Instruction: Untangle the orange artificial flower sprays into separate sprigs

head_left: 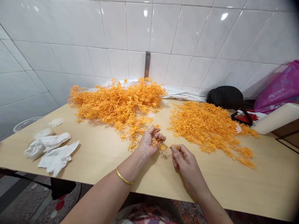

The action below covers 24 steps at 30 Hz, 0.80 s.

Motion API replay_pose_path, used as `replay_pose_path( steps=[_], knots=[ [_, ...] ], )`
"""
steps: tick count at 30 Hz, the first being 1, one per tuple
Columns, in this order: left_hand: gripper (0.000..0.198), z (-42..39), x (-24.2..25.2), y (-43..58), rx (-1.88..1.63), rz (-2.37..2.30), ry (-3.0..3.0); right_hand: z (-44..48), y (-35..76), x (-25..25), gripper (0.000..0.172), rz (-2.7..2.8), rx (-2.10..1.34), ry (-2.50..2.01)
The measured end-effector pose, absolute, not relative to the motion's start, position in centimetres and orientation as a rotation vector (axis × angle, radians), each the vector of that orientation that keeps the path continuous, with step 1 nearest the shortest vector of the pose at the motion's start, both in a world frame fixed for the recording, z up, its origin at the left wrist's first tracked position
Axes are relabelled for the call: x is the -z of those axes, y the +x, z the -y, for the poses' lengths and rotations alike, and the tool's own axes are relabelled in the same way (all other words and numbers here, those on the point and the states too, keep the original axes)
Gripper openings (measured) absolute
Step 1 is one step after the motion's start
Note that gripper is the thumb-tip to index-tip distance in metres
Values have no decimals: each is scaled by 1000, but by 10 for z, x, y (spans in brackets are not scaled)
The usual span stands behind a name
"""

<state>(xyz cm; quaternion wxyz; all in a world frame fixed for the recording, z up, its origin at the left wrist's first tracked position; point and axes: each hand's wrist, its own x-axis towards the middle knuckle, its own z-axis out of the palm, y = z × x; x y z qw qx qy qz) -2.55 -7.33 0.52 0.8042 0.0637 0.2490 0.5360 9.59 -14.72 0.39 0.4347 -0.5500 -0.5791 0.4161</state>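
My left hand [150,140], with a gold bangle on the wrist, is curled palm up around a strip of small orange plastic flower pieces [157,142] just above the table. My right hand [184,160] rests on the wooden table [98,155] close beside it, thumb and fingers pinched on one small orange piece [175,147]. Behind my left hand lies a big tangled heap of orange strips [116,102]. To the right of both hands spreads a flatter pile of loose orange pieces [207,127].
Crumpled white tissues [50,151] and a clear plastic container [25,123] sit at the table's left end, with a white flower piece [56,122] nearby. A black bag [225,98], a pink plastic bag [280,88] and white cloth [179,93] lie against the tiled wall.
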Motion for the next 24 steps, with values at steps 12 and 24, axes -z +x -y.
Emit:
replay_pose_path(
  steps=[12, 24],
  knots=[
    [30, 74, -3, -24, -1056, -457, 150, 142, 75, -5, 24, 1855, -723, -1366],
    [20, 79, -3, -18, -1101, -570, 295, 150, 115, -29, 17, 1886, -127, -1581]
  ],
)
